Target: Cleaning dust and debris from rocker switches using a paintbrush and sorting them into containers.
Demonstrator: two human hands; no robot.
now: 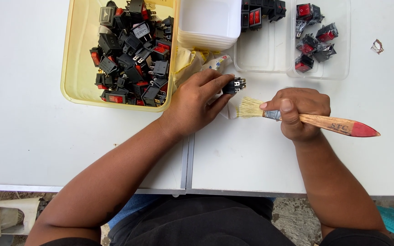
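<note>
White tables (33, 136) — seam between, rough grey floor (292, 218)

Your left hand (192, 107) holds a small black rocker switch (233, 85) just left of the wooden-handled bristle paintbrush (315, 120) in your right hand (303, 114). Far left sits the yellow plastic tub (76, 68) of switches; far right, the clear plastic tray (270, 59).

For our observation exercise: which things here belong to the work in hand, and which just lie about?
In use: left hand holding a black switch; right hand holding a paintbrush; yellow tub of switches; clear trays.

Lying about: stacked white tubs; paper scrap.
</note>
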